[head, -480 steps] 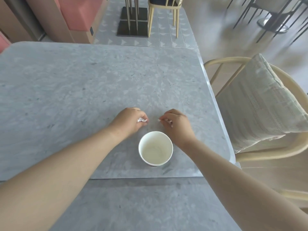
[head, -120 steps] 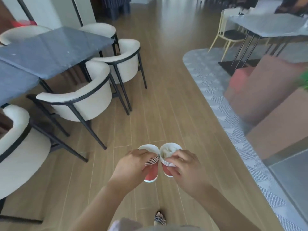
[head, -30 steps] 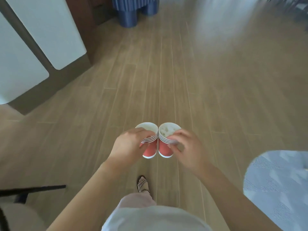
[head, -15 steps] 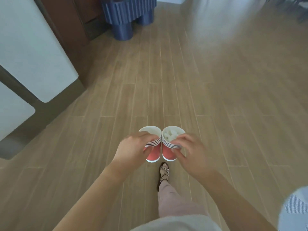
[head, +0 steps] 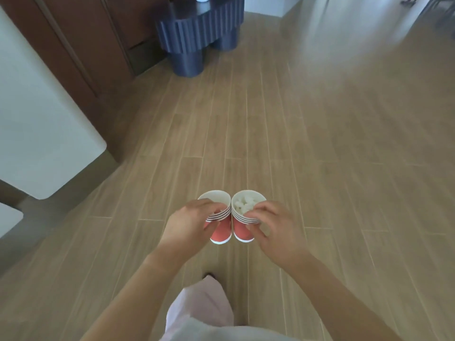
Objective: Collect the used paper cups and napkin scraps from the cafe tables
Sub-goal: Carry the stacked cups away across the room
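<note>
Over the floor (head: 320,143), left hand (head: 189,225) grasps one cup (head: 219,233), right hand (head: 278,232) a second cup (head: 242,233) holding scraps (head: 243,205).

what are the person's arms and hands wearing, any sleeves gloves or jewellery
The left forearm and right forearm are bare right to the frame edge, with no sleeves in view. The left hand and right hand wear no gloves, and no watch, bracelet or ring shows.

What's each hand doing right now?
Left hand: grips the left red-and-white striped paper cup.
Right hand: grips the right red-and-white striped paper cup, holding white napkin scraps.
</note>
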The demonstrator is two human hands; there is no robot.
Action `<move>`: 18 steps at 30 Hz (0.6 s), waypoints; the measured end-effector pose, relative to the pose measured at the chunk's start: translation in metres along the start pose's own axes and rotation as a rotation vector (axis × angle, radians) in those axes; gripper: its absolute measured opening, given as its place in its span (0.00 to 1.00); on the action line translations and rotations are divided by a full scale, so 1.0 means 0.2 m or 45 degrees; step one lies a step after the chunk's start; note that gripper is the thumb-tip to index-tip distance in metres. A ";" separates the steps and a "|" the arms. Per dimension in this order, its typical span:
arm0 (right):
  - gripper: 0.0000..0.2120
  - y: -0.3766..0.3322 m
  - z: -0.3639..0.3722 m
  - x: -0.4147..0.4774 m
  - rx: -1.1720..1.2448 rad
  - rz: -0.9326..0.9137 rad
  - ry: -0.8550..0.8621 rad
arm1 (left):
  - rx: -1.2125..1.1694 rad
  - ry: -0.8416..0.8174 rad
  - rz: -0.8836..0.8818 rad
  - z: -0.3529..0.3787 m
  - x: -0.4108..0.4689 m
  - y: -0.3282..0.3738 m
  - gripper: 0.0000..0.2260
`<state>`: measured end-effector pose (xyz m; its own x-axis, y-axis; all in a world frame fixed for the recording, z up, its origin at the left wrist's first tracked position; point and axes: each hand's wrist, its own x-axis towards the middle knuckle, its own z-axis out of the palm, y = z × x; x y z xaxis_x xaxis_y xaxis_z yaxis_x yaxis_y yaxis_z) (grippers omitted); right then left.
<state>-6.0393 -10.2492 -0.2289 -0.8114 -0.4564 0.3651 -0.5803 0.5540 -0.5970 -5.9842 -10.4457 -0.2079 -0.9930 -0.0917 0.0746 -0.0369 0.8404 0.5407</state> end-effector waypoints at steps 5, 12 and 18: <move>0.12 0.29 0.21 0.66 -0.028 0.011 -0.022 | -0.018 0.021 0.007 0.00 0.70 -0.26 0.13; 0.12 0.59 0.34 1.65 0.008 0.095 0.127 | 0.036 -0.039 0.121 -0.18 1.79 -0.48 0.14; 0.13 0.81 0.44 2.34 -0.067 0.105 0.106 | 0.033 -0.062 0.155 -0.25 2.51 -0.65 0.14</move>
<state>-6.5064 -10.4338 -0.2178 -0.8581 -0.3498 0.3759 -0.5127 0.6240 -0.5897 -6.4717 -10.6267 -0.1994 -0.9946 0.0374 0.0972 0.0819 0.8572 0.5084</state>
